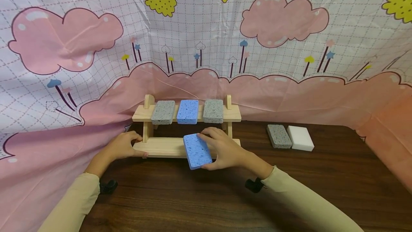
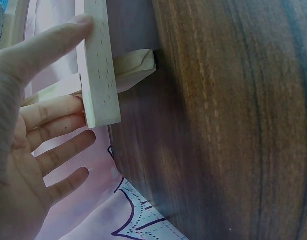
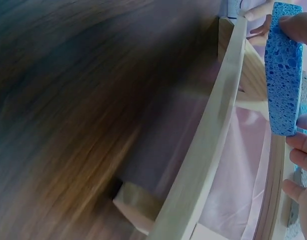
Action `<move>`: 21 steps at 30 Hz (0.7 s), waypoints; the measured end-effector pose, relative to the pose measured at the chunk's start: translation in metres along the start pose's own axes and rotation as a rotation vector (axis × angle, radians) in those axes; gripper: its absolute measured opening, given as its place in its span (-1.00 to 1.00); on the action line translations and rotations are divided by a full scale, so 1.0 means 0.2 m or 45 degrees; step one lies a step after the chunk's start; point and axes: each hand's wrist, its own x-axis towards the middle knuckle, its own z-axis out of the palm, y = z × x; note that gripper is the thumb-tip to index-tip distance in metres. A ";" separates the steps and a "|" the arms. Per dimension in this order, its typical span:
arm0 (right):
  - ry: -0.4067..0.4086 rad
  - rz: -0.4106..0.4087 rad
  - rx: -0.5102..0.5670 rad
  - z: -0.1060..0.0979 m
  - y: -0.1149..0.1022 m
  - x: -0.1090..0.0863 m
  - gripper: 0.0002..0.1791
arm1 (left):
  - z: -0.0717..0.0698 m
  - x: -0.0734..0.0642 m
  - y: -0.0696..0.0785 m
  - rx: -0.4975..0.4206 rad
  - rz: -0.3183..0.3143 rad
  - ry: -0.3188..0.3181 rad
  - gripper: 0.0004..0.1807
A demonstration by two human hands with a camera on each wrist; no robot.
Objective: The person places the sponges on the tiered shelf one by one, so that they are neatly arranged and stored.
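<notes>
My right hand (image 1: 225, 149) pinches a blue sponge (image 1: 197, 151) by its edges, thumb at the near edge and fingers at the far one. The sponge is tilted and overlaps the lower board of a two-tier wooden shelf (image 1: 162, 147) in the head view. In the right wrist view the speckled side of the blue sponge (image 3: 283, 75) shows. At the shelf's left end my left hand (image 1: 123, 146) grips the lower board, thumb on its front; the left wrist view shows fingertips behind the board (image 2: 101, 75). The upper tier bears a grey sponge (image 1: 163, 112), another blue sponge (image 1: 188, 111) and a second grey sponge (image 1: 213, 111).
Right of the shelf, a dark grey sponge (image 1: 279, 136) lies beside a white sponge block (image 1: 300, 138) on the dark wooden table (image 1: 199, 203). A patterned pink and white cloth (image 1: 193, 56) hangs behind the shelf and along both sides.
</notes>
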 end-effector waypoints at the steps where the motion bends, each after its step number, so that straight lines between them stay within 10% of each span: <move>1: 0.004 0.002 0.003 0.01 0.00 0.01 0.12 | 0.00 0.00 0.00 -0.002 -0.001 0.000 -0.17; 21: -0.020 0.060 0.034 0.16 -0.08 0.15 0.10 | 0.00 -0.01 0.00 -0.003 -0.014 0.001 -0.15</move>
